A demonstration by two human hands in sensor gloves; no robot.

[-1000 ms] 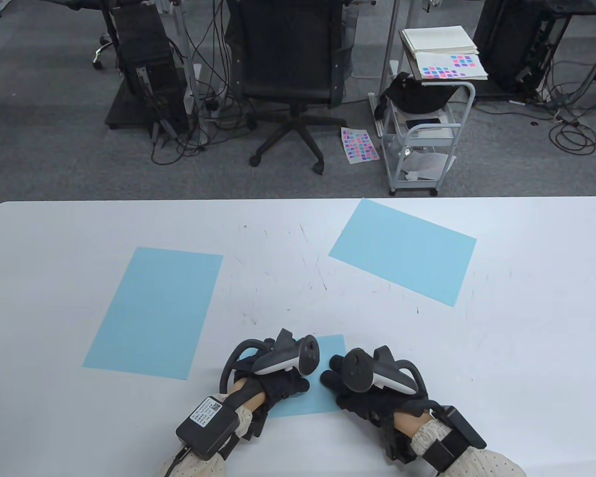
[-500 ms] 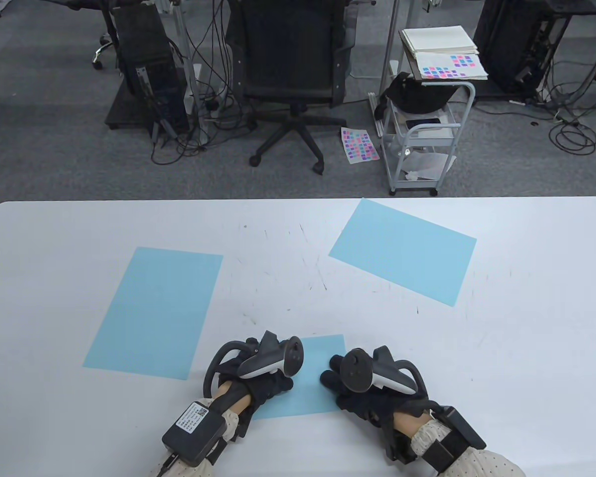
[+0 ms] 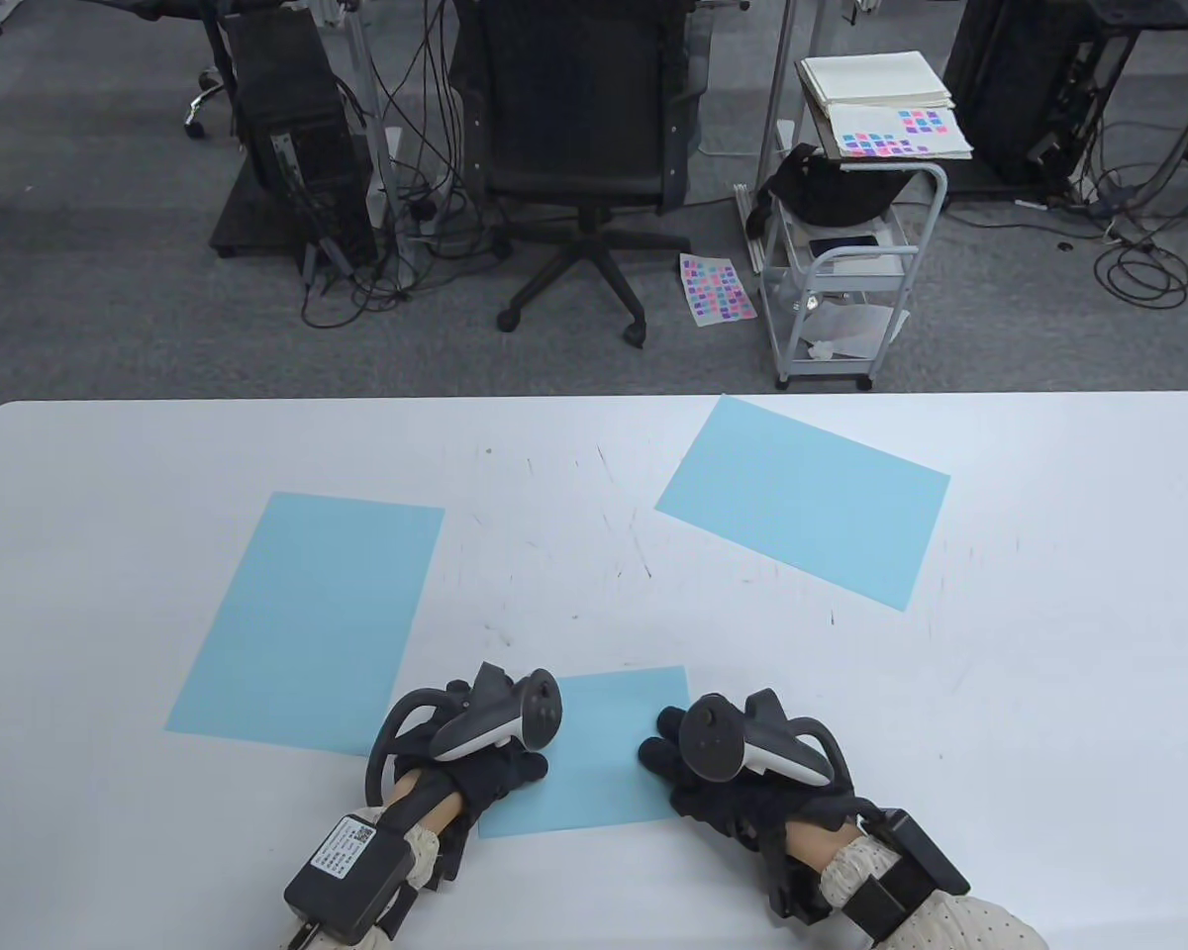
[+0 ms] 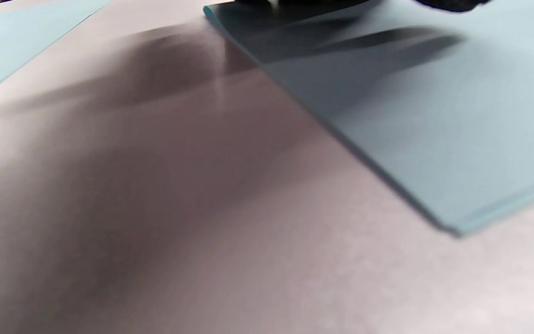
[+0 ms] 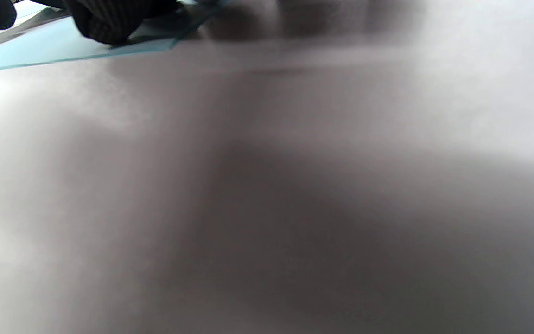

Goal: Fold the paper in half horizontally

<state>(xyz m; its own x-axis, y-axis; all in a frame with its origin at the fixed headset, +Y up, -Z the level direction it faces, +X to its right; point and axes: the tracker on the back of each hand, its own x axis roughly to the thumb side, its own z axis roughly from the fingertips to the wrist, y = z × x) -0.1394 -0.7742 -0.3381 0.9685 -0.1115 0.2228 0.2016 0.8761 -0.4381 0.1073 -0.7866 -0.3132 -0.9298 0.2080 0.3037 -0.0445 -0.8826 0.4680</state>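
Table [image 3: 1049, 633]: white, scuffed with small dark marks near its middle; 3 light blue sheets lie on it.
Left sheet [image 3: 307, 623]: flat, unfolded, long side running away from the person; its near right corner lies just beside the left hand.
Left hand [image 3: 485, 767]: black glove, tracker on its back; rests on the left edge of the folded paper. Table view hides the fingers under the tracker; left wrist view shows only dark fingertips [image 4: 448, 3] at the top edge, lying flat on the sheet, pressing rather than gripping.
Folded paper [image 3: 594, 757]: near table edge, between the 2 hands. Table view shows 1 small blue rectangle; left wrist view [image 4: 434, 120] shows 2 layers along the near edge, lying flat.
Right hand [image 3: 728, 782]: black glove, tracker on its back; at the paper's right edge. Table view shows fingertips on the sheet; right wrist view shows a gloved finger [image 5: 109, 21] pressing down on the paper's corner, no pinch seen.
Right sheet [image 3: 802, 500]: flat, unfolded, turned at an angle, well apart from both hands.
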